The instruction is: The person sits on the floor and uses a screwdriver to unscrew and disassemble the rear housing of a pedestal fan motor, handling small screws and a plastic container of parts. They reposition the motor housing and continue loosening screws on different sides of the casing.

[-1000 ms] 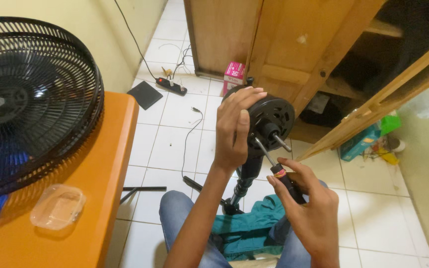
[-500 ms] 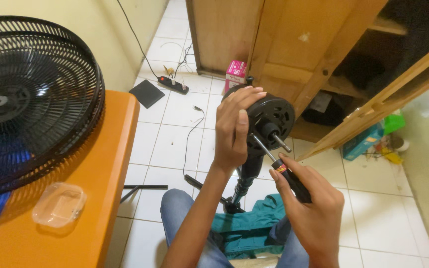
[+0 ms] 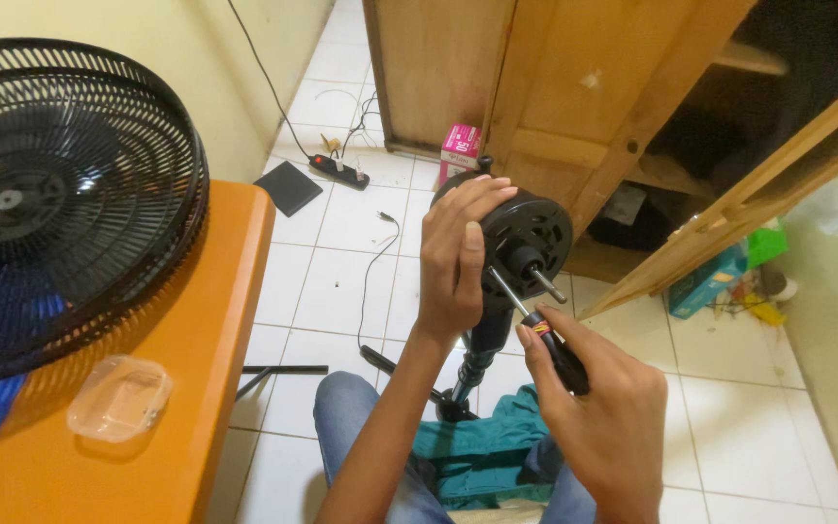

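Over a white tiled floor (image 3: 341, 281), seen from the head camera looking down, a person sits with knees in blue jeans (image 3: 361, 427) at the bottom of the view. The left hand (image 3: 456, 262) is wrapped around the side of a black fan motor housing (image 3: 528, 233), fingers curled over its top edge, holding it upright on its black stand pole (image 3: 477, 359). The right hand (image 3: 598, 417) is closed around the black handle of a screwdriver (image 3: 540, 330), whose metal shaft angles up to the housing's face, just beside the bare motor spindle. Teal cloth (image 3: 482, 456) lies on the lap. At left, a black fan grille (image 3: 60, 194) and a clear plastic container (image 3: 120, 398) rest on an orange table (image 3: 215, 320). Behind stands a wooden cabinet (image 3: 555, 87).
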`<state>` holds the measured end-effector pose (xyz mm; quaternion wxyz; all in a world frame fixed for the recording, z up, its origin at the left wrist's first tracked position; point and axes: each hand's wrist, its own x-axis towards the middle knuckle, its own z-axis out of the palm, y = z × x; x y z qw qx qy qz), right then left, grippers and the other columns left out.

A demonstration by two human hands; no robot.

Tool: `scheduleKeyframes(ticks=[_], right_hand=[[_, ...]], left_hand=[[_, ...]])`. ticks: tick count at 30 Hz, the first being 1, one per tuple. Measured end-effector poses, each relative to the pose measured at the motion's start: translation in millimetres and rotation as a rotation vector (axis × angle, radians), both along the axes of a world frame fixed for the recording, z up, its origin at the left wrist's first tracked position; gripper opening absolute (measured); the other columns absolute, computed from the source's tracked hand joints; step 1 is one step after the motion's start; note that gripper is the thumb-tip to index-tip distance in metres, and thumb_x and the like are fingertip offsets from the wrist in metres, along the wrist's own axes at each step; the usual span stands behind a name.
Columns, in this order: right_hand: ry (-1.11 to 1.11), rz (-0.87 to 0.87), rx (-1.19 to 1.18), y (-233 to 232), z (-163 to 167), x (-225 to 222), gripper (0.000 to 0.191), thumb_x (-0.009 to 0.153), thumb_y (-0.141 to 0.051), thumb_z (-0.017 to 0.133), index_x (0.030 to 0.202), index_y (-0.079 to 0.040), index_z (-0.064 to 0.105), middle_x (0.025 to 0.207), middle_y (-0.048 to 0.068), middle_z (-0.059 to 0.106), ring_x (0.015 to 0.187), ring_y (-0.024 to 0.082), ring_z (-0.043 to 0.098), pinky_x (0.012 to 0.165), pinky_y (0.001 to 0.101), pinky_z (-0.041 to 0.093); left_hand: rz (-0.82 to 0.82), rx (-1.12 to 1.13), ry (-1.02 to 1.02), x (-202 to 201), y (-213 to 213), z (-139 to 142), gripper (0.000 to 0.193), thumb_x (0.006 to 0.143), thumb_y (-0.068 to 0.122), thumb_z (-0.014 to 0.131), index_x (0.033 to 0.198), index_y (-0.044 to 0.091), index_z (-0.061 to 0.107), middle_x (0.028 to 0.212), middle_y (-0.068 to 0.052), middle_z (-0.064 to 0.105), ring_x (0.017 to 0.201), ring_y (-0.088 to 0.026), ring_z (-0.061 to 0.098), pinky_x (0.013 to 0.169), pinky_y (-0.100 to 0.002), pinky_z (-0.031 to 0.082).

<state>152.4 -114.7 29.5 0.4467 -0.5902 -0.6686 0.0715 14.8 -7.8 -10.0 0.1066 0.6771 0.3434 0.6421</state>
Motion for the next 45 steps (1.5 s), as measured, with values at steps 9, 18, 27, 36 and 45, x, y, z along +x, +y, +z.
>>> scheduleKeyframes(ticks=[9, 18, 27, 36, 45], right_hand=[[-0.395, 0.009, 0.047, 0.7, 21.2, -3.3, 0.025, 0.087, -0.028, 0.076, 0.1, -0.008, 0.076, 0.072, 0.008, 0.072, 0.055, 0.031, 0.064, 0.049, 0.0404, 0.046], [-0.485, 0.056, 0.089, 3.4, 21.9, -2.4, 0.024, 0.087, -0.025, 0.075, 0.103, -0.007, 0.075, 0.067, 0.007, 0.064, 0.052, 0.03, 0.06, 0.047, 0.0413, 0.044], [-0.567, 0.046, 0.118, -0.8, 25.6, -1.6, 0.03, 0.085, -0.013, 0.073, 0.114, -0.017, 0.078, 0.071, 0.006, 0.054, 0.06, 0.025, 0.061, 0.053, 0.0397, 0.045], [-0.337, 0.019, 0.151, -1.5, 22.8, -9.9, 0.02, 0.088, -0.017, 0.078, 0.107, -0.009, 0.076, 0.076, 0.009, 0.059, 0.064, 0.029, 0.062, 0.057, 0.0407, 0.046], [-0.136, 0.004, 0.184, -10.5, 18.6, -16.9, 0.02, 0.086, -0.011, 0.083, 0.1, -0.006, 0.07, 0.086, 0.007, 0.069, 0.072, 0.025, 0.068, 0.062, 0.0343, 0.05]], left_hand=[[-0.008, -0.012, -0.005, -0.2, -5.0, 1.2, 0.046, 0.114, 0.023, 0.028, 0.129, 0.003, 0.066, 0.137, -0.012, 0.067, 0.142, -0.031, 0.056, 0.127, -0.044, 0.034], [-0.001, -0.021, -0.007, -1.8, -5.0, 0.7, 0.045, 0.114, 0.022, 0.028, 0.129, 0.004, 0.066, 0.138, -0.012, 0.067, 0.142, -0.031, 0.056, 0.128, -0.044, 0.033], [-0.003, -0.018, -0.012, 0.5, -2.7, -0.8, 0.045, 0.113, 0.023, 0.027, 0.13, 0.004, 0.065, 0.138, -0.012, 0.066, 0.142, -0.031, 0.056, 0.127, -0.044, 0.034], [-0.011, -0.018, -0.012, -2.0, -1.2, -1.0, 0.046, 0.114, 0.024, 0.028, 0.13, 0.004, 0.065, 0.138, -0.012, 0.066, 0.142, -0.032, 0.056, 0.126, -0.043, 0.035], [-0.014, -0.033, 0.001, -2.8, -4.2, -2.0, 0.046, 0.114, 0.024, 0.027, 0.13, 0.005, 0.065, 0.138, -0.012, 0.066, 0.142, -0.03, 0.056, 0.128, -0.044, 0.033]])
